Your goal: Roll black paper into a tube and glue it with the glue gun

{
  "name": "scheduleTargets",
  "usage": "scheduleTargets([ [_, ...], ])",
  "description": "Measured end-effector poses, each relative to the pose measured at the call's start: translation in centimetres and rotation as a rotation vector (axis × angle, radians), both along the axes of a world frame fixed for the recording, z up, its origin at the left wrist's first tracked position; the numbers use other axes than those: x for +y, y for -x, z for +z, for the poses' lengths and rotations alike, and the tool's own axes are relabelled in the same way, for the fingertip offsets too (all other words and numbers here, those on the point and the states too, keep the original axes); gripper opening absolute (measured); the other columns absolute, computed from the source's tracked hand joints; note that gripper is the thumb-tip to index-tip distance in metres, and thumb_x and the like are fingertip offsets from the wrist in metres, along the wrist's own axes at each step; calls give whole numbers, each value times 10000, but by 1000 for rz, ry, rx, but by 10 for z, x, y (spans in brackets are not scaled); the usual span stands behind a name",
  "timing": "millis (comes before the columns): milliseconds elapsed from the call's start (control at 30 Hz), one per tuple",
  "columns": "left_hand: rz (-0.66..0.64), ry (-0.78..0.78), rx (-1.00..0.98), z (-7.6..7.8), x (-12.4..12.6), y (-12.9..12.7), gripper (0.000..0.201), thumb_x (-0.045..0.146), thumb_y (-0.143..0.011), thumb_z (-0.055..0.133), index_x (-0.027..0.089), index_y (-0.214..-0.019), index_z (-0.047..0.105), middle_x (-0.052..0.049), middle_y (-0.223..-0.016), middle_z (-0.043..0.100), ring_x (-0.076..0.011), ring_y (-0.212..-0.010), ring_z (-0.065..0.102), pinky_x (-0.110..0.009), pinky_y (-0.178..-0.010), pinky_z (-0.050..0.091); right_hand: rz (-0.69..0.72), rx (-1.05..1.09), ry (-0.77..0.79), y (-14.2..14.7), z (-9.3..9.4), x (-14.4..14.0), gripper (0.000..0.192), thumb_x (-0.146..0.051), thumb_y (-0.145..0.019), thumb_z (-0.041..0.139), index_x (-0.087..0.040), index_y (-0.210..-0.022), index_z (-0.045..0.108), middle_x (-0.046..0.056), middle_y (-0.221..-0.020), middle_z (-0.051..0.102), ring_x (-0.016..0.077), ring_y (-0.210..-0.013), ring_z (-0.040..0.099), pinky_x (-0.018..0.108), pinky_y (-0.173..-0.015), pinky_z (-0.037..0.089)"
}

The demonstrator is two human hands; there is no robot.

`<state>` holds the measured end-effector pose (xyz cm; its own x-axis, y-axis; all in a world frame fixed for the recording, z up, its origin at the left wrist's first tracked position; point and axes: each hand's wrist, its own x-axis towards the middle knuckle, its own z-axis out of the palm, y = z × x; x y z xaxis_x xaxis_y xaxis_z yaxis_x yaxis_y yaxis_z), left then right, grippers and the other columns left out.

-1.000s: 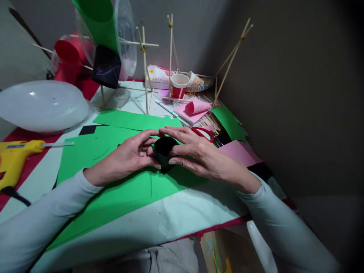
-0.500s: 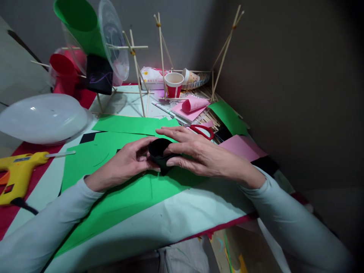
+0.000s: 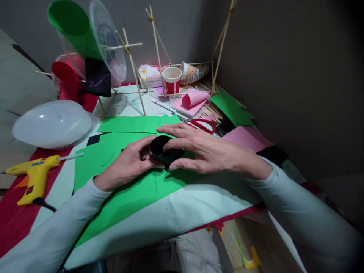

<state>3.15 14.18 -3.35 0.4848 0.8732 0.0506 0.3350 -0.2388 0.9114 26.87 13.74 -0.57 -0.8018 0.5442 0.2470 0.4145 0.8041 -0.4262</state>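
Observation:
A small black rolled tube [image 3: 167,156], seemingly of paper or card, stands above the green sheet [image 3: 113,204] between my two hands. My left hand [image 3: 132,161] is closed round its left side, thumb at the front. Fingers of my right hand [image 3: 199,149] reach into the tube's open top, with the thumb outside near its right front. The tube's lower end is partly hidden. Red-handled scissors [image 3: 204,126] lie just beyond my right hand, partly covered by it.
A yellow glue gun [image 3: 35,176] and a white plastic bowl [image 3: 51,123] lie at left. Behind stands a stick frame [image 3: 133,72] bearing a green tube [image 3: 76,30]. A red paper cup [image 3: 172,80], pink papers [image 3: 248,137] and loose sticks [image 3: 214,113] occupy the back right.
The view has shifted slightly, showing more of the glue gun. My right thumb sits a little further from the tube's wall; my left hand keeps its hold.

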Motion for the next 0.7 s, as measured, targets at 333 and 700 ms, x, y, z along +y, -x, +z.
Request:
scheduleTargets([
  [333,43,39,-3,-2,-4,-2,425,288,-635,873,171,-1011,713,-2,-844,712,-167,-718,618,-259,-669,514,-223,495,190,-26,33,4,284,-345,-868,744,-232,-1128,757,14,-1295,717,309,-1332,590,513,-1117,482],
  [700,48,20,11,-12,0,-1,546,340,-620,866,157,-1106,701,-31,-937,711,-196,-790,613,-313,-726,498,-111,104,284,-28,7,16,526,-303,-804,828,-170,-1293,689,98,-1248,749,246,-1002,748,316,-778,597],
])
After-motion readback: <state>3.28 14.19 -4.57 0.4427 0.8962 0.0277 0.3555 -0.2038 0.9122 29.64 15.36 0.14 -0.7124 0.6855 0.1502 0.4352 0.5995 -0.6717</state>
